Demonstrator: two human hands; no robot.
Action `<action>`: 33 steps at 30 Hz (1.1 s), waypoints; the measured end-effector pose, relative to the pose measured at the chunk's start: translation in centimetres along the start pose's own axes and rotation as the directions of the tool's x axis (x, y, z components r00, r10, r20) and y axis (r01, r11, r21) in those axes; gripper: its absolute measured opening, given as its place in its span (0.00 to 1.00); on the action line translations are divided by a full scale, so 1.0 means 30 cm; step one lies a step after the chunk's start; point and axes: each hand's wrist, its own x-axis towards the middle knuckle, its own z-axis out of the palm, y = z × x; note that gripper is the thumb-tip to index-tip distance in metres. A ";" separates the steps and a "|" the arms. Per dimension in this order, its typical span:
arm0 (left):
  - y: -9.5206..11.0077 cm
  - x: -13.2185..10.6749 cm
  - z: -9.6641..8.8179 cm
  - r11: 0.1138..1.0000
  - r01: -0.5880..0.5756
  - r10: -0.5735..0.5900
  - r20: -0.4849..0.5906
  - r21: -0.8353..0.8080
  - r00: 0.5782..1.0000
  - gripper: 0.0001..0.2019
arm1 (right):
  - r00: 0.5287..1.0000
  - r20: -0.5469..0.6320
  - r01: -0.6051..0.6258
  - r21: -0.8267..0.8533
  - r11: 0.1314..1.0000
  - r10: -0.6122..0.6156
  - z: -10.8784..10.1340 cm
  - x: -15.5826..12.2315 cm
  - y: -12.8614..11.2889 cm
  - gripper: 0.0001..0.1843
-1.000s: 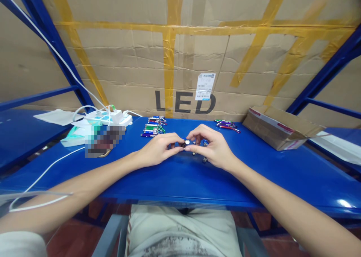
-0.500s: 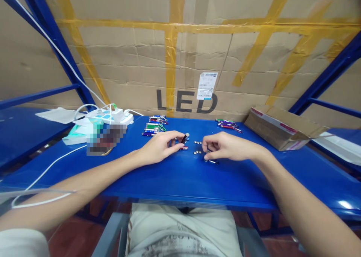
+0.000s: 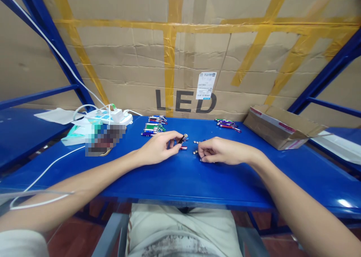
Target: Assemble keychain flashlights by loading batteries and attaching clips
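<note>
My left hand (image 3: 160,147) pinches a small dark flashlight tube (image 3: 181,139) between thumb and fingers, tilted up, with a round silvery piece at its upper end. Beneath these fingers a red flashlight (image 3: 183,148) lies on the table, partly hidden. My right hand (image 3: 218,150) rests low over the table, fingers curled together; what they hold, if anything, is hidden. Close to its fingertips lie small button cells, one group behind (image 3: 195,142) and one nearer (image 3: 195,152). A shiny end of a small part (image 3: 200,160) shows under the right thumb.
Small coloured flashlights with carabiner clips lie in rows at back left (image 3: 153,126) and back right (image 3: 228,125). An open cardboard box (image 3: 282,131) stands at the right. At the left are a white power strip (image 3: 109,116), cables and a blurred-out object (image 3: 105,140).
My right hand has moved slightly left and closed its fingers, now covering some of the nearer button cells and most of the dark clipped part. My left hand keeps its hold, the tube tilting slightly.
</note>
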 end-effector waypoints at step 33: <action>-0.020 -0.003 -0.009 0.998 -0.059 0.058 0.108 0.012 0.992 0.14 | 0.885 -0.466 0.112 0.225 0.968 0.006 0.044 0.034 -0.028 0.14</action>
